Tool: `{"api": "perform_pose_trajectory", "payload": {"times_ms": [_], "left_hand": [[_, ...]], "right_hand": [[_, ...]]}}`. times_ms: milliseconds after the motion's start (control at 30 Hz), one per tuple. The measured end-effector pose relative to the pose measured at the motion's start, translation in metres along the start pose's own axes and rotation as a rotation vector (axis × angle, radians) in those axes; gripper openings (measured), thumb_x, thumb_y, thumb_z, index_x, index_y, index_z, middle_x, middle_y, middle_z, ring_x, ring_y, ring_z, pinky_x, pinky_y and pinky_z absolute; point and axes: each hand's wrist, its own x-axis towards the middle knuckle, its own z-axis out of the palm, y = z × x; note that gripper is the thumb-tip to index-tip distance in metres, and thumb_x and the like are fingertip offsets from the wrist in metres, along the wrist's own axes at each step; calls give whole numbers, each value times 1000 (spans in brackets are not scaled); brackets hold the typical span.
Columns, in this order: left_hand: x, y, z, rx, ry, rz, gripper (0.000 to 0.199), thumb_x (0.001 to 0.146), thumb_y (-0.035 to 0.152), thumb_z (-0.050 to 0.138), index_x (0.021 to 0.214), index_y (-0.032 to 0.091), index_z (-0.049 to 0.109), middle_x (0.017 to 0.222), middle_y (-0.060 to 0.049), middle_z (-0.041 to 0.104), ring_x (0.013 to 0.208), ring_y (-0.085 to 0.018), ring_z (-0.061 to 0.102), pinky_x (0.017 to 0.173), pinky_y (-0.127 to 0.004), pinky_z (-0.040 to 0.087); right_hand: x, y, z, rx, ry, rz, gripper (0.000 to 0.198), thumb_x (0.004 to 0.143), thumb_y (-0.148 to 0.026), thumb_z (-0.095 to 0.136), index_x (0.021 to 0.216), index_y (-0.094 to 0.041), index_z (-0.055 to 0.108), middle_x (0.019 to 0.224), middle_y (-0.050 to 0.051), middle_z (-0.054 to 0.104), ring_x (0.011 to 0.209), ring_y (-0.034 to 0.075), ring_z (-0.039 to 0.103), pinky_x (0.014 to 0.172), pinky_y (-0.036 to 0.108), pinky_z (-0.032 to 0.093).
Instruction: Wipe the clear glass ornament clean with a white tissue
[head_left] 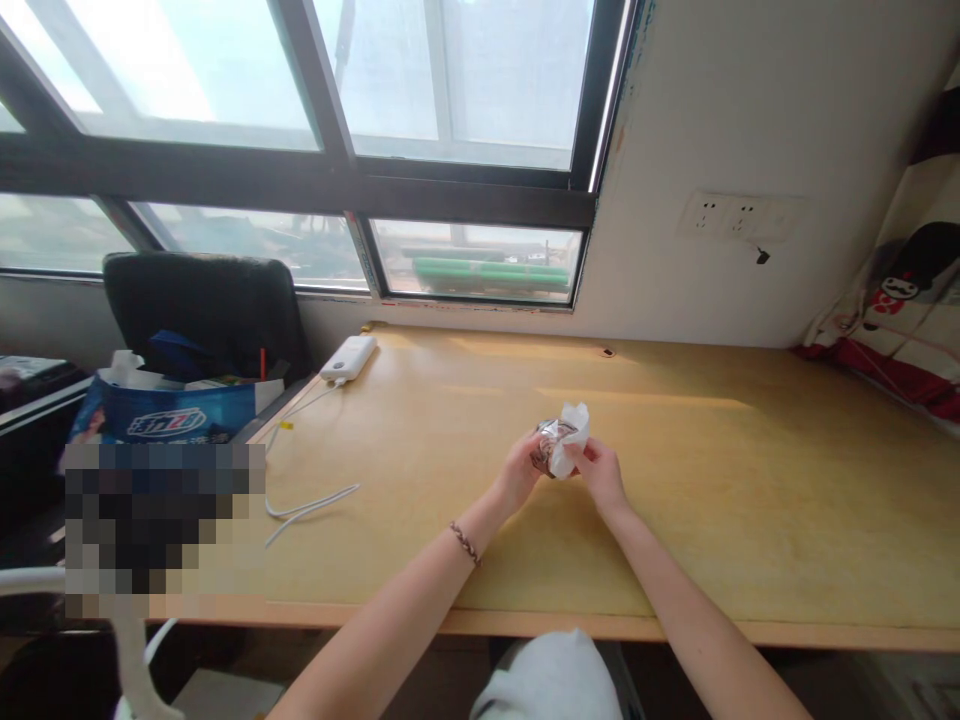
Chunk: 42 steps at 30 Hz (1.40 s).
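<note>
White, crumpled wrapper paper (571,432) encloses a small dark item (545,447), possibly a snack, held just above the middle of the wooden desk (712,480). The left hand (519,470) cups the bundle from its side with fingers closed on it; the right hand (600,470) pinches the paper's lower edge between thumb and fingertips. Risk: a sharp pull by the right hand could tear the thin paper or tip the contents onto the desk, because only the left-hand fingers support the item. Open surface extends on all sides of the hands, widest toward the right edge. At the far left corner lies a white power bank (349,357); its white cable (307,505) trails along the left edge, well apart from the hands. A bedding bundle (896,330) overlaps the far right corner.
</note>
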Motion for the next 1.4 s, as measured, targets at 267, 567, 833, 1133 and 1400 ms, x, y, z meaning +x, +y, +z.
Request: {"api": "perform_pose_trajectory", "payload": {"times_ms": [267, 567, 833, 1133, 1400], "left_hand": [[1, -3, 4, 87, -79, 58, 34, 74, 34, 53, 101, 15, 54, 94, -9, 58, 78, -17, 55, 66, -27, 44], [2, -2, 3, 429, 55, 154, 41, 65, 34, 63, 100, 16, 52, 93, -6, 56, 58, -8, 55, 55, -22, 44], [-4, -9, 4, 500, -20, 167, 34, 60, 28, 68, 80, 16, 43, 63, 0, 58, 52, -13, 58, 51, -26, 46], [1, -17, -3, 517, -56, 120, 42, 57, 27, 70, 89, 17, 44, 71, -2, 60, 59, -15, 60, 55, -25, 45], [-1, -12, -7, 768, 45, 262, 33, 65, 30, 61, 92, 15, 51, 75, -2, 58, 50, -9, 53, 43, -18, 38]], "right_hand": [[-12, -14, -1, -232, 141, -169, 25, 73, -35, 49, 65, -14, 59, 50, 0, 57, 45, 13, 52, 44, 20, 39], [-5, -14, -20, -607, 302, -477, 33, 80, -31, 41, 104, -14, 57, 89, 10, 64, 70, 18, 58, 64, 25, 41], [-2, -9, -16, -453, 163, -302, 32, 78, -35, 41, 89, -14, 62, 64, 4, 63, 52, 15, 56, 49, 23, 41], [5, 2, -14, -459, 139, -141, 27, 75, -32, 42, 65, -13, 59, 47, 1, 55, 41, 14, 48, 41, 22, 33], [-5, -12, -18, -945, 192, -475, 28, 74, -17, 40, 94, -13, 58, 71, 9, 64, 61, 17, 56, 53, 22, 34]]}}
